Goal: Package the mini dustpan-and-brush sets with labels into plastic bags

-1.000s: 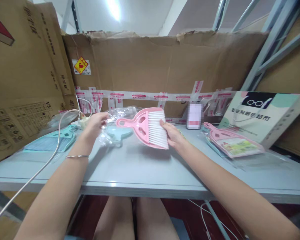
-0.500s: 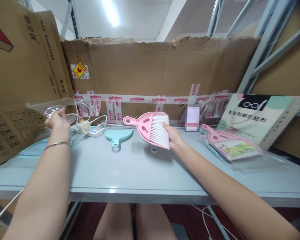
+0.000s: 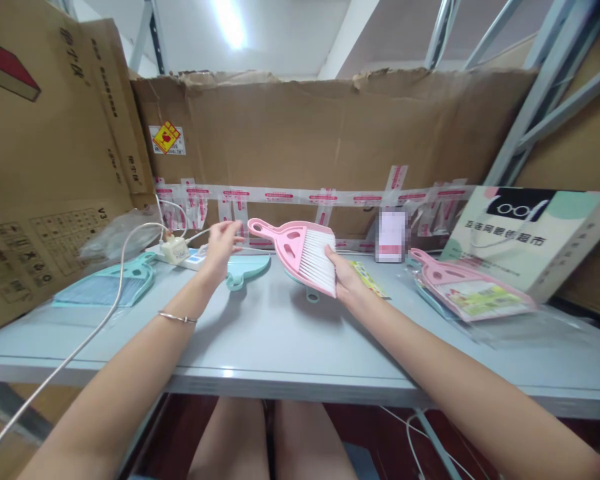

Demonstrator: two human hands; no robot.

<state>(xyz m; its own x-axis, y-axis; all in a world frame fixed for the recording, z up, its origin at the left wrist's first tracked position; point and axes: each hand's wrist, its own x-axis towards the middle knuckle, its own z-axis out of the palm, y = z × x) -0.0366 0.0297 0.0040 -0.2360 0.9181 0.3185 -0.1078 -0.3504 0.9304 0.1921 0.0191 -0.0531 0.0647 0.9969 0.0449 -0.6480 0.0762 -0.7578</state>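
Observation:
In the middle of the head view, my right hand [image 3: 347,279] grips a pink hand brush [image 3: 293,245] by its white-bristle end, thumb over the bristles. A teal piece with a looped end [image 3: 313,295] shows behind and below the brush; most of it is hidden. My left hand [image 3: 224,248] is raised with fingers apart, holding nothing, just left of the brush's handle. Beneath it on the shelf lies a teal dustpan [image 3: 250,265], partly covered by the hand. A crumpled clear plastic bag [image 3: 123,233] rests at the left, by the cardboard box.
A teal brush [image 3: 105,283] lies at left, crossed by a white cable [image 3: 87,340]. Behind is a power strip with an adapter [image 3: 175,251]. A phone [image 3: 393,237], a yellow-green card [image 3: 370,279], a bagged pink brush set [image 3: 473,285] and a printed box [image 3: 520,233] stand or lie rightward.
My left hand has let go of the plastic bag at the left and moved right towards the brush handle. The right hand keeps its hold on the brush.

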